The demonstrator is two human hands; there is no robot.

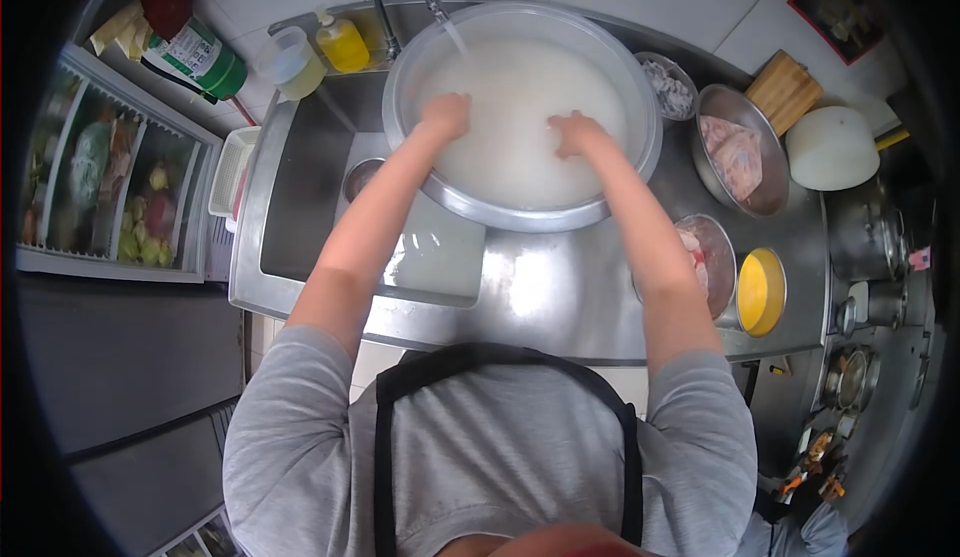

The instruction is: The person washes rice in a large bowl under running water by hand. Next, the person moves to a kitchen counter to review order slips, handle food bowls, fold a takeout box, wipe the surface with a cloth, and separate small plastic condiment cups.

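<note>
In the upper centre of the frame, the large basin point(520, 219) already contains much cloudy water point(512, 157), but the tap point(428, 4) is running (so the flow is not yet closed). Your left hand point(446, 117) is curled at the water; I cannot tell its hold. Your right hand point(577, 135) is open, fingers spread, no object visible in it.

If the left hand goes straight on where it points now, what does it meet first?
Following its forearm, the left hand would likely meet the cloudy water first, then the basin's far wall; depth is unclear, it may already touch the water.
</note>
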